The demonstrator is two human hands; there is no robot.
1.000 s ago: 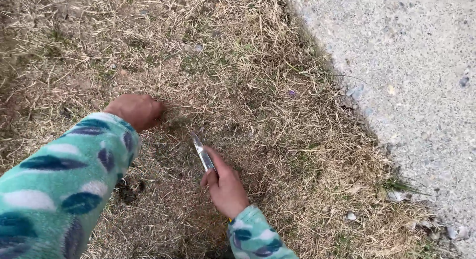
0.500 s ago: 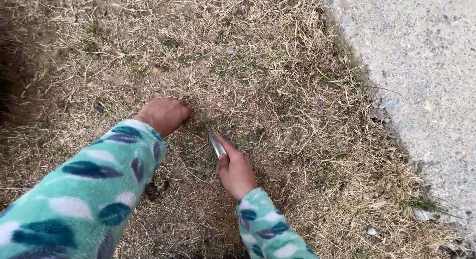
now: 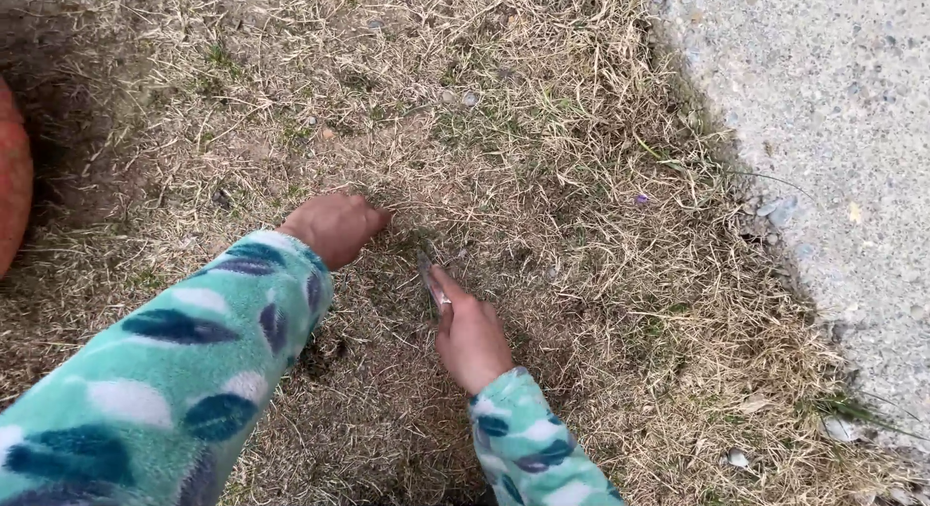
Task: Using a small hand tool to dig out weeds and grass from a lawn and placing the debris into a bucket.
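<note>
The person's right hand is gripping a small metal blade, fingers curled shut around its lower end with the forefinger lying along its back. The blade is pointing up and slightly left, its tip pushing into the dry grass just below the left hand. That left hand is bunching into a loose fist, knuckles up, pressing on a tuft of the grass; whether the fingers are pinching any stalks cannot be told, as they are tucking under the palm. Both arms are wearing fleece sleeves in teal with dark blue and white blotches, and the wide left sleeve is covering much of the lower-left ground. A rough concrete edge is running along the right, well apart from the hands. Small pale pebbles are lying near it. An orange rounded thing is showing at the left border, mostly cut off.
</note>
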